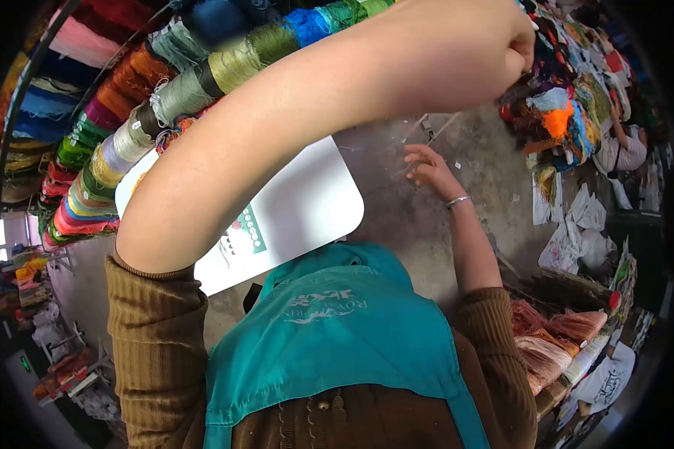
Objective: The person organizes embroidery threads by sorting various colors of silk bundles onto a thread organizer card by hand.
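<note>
Room: a workshop with a bare grey floor [382, 153], racks and heaps of coloured yarn on both sides, everything curved by the wide lens.
Left grip: the hand [518, 49] is reached across to the upper right, fingers curled inward; how tightly they close, and whether they hold anything, I cannot tell.
Right grip: the hand [429, 168] is raised over the floor, open with fingers loosely bent; no clear object in it. A silvery bracelet [457, 200] circles the wrist below.
Yarn heap: orange, blue, green and dark strands [558, 120], just below and to the right of the left grip; whether they touch is unclear.
Yarn row: a long slanting line of wrapped hanks [129, 138], green, cream, grey and blue, left of both grips, partly behind the left forearm.
Worktop: white, round-cornered [318, 176], left of the right grip and partly covered from view by the left arm.
Printed sheet: green and white [249, 233], lying on the worktop, below and left of the right grip.
Pink-brown bundles: fibre hanks [550, 344] below and right of the right grip.
White bags: a crumpled group [586, 232], right of the right grip.
Co-worker: a person in a pale top [627, 150], beyond the yarn heap.
Clothing: teal apron [329, 337] over brown ribbed sleeves [157, 337].
</note>
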Tool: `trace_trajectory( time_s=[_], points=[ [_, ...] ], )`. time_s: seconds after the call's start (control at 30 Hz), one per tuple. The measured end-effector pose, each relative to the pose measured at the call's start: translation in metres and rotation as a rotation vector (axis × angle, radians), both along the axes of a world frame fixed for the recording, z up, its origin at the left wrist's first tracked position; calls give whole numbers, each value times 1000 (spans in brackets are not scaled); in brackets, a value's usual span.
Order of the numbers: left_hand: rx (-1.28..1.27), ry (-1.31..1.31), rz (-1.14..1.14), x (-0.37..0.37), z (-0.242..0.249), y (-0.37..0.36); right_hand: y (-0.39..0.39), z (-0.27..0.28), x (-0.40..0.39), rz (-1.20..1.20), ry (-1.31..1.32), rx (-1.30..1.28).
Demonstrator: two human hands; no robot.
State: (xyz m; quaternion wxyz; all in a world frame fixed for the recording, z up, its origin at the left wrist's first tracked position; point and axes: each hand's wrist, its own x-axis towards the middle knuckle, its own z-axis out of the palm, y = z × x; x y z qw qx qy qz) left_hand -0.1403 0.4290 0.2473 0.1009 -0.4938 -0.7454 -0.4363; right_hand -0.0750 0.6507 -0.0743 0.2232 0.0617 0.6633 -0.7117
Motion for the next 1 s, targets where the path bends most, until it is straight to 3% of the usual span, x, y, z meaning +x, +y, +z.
trace_trajectory(
  time_s=[0.1, 0.13, 0.2, 0.27, 0.33, 0.43, 0.5, 0.77, 0.83, 1.0],
  points=[
    [-8, 13, 69, -3, -4, -16, 21, 6, -10, -14, -53, 324],
    [-27, 12, 104, -4, -7, -23, 33, -6, -17, -42, 104, 474],
    [-166, 33, 201, -3, -12, -39, 39, 12, -34, -170, 355, 487],
    [-310, -115, 241, 0, -24, -54, -16, 90, -40, -300, 526, -118],
    [-235, -254, 158, 6, -35, -71, -75, 160, -41, -74, 629, -653],
    [-122, -406, 115, 24, -39, -100, -149, 201, -41, 20, 614, -584],
    [9, -805, 174, 38, -38, -126, -186, 210, -33, 130, 581, -506],
    [395, -926, 730, 112, -110, -225, -275, 169, 13, 262, 478, 14],
    [404, -843, 820, 136, -132, -239, -294, 157, 32, 278, 501, 66],
    [541, -1071, 859, 193, -173, -261, -321, 113, 70, 283, 614, 48]
  ],
)
